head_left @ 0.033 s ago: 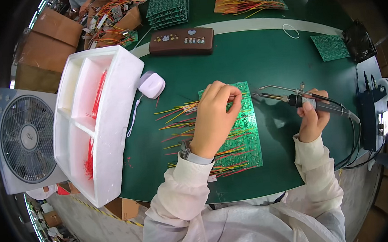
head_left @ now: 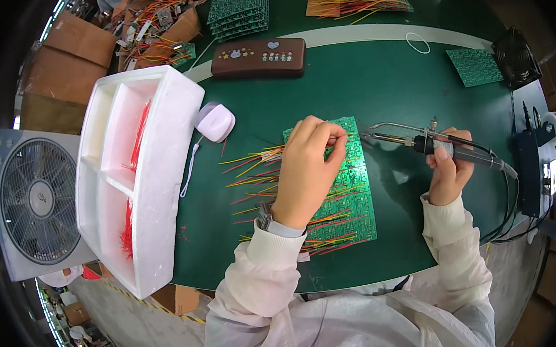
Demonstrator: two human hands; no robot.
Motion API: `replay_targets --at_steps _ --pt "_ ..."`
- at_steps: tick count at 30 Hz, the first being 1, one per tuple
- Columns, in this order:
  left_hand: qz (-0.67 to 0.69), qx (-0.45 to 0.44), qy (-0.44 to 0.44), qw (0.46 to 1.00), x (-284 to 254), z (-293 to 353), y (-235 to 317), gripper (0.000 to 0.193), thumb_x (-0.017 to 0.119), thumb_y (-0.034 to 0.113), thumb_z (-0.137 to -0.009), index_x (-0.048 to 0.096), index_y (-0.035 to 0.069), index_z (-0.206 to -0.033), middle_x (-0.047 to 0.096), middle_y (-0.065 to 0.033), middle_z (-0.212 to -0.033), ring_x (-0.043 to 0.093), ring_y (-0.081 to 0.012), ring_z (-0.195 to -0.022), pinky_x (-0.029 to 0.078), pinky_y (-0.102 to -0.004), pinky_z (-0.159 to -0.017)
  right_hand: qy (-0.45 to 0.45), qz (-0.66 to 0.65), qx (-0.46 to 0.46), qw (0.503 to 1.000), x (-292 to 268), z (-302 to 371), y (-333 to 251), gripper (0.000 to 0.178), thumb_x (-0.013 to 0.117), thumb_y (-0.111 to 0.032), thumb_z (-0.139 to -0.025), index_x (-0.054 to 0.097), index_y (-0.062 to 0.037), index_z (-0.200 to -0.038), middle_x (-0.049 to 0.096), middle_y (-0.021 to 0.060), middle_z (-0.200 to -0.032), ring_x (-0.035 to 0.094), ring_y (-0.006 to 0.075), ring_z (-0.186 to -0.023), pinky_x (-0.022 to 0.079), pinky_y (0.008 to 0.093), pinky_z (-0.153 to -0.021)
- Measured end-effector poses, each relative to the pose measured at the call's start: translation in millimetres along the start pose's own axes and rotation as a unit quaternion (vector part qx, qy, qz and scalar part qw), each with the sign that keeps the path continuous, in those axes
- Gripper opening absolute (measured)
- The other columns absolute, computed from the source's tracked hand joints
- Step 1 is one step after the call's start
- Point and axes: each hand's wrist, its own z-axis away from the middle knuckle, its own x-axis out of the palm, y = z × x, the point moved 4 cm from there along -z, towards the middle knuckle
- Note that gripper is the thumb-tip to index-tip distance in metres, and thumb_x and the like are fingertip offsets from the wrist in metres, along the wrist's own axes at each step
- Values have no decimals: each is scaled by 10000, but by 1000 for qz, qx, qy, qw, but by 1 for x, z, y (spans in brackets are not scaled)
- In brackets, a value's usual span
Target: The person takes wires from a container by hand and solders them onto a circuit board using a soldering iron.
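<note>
A green circuit board (head_left: 354, 161) lies on the table in front of me. Rows of red and yellow wires (head_left: 252, 169) stick out past its left side. Over the board's upper part, my left hand (head_left: 309, 165) pinches a thin wire between thumb and forefinger; most of that wire is hidden by the fingers. My right hand (head_left: 448, 168) is wrapped round the handle of a soldering iron (head_left: 421, 143), which has a thin metal feed tube along its top. The iron points left, its tip just off the board's upper right edge.
A white foam tray (head_left: 160, 246) with red wires stands at left, beside a fan (head_left: 40, 200). Behind the board are a lilac case (head_left: 215, 122) and a brown box (head_left: 258, 59). Stacked boards (head_left: 239, 8) lie farther back. The soldering station (head_left: 532, 168) stands at right, its cables trailing.
</note>
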Motion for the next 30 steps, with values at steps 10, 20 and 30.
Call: replay_targets --at_steps 10,20,30 --pt "-21 -17 -15 1000 7 -1 -7 113 605 -37 -659 546 20 -736 503 -46 -710 511 -160 -653 411 -261 -595 -36 57 -16 998 -1 2 10 271 605 -185 -702 440 15 -783 448 71 -691 404 122 -630 334 248 -587" --pt "-22 -39 -20 999 5 -1 -9 110 607 -26 -658 545 23 -734 503 -46 -711 507 -157 -652 410 -260 -595 -65 73 -14 995 5 3 8 261 614 -154 -703 462 36 -797 462 81 -711 435 142 -647 355 251 -597" --pt "-24 -34 -20 999 6 0 -9 110 602 -32 -661 539 21 -734 501 -46 -713 504 -158 -655 410 -260 -595 -80 80 -28 993 5 2 7 256 616 -144 -700 470 42 -797 472 87 -720 442 143 -643 359 254 -589"
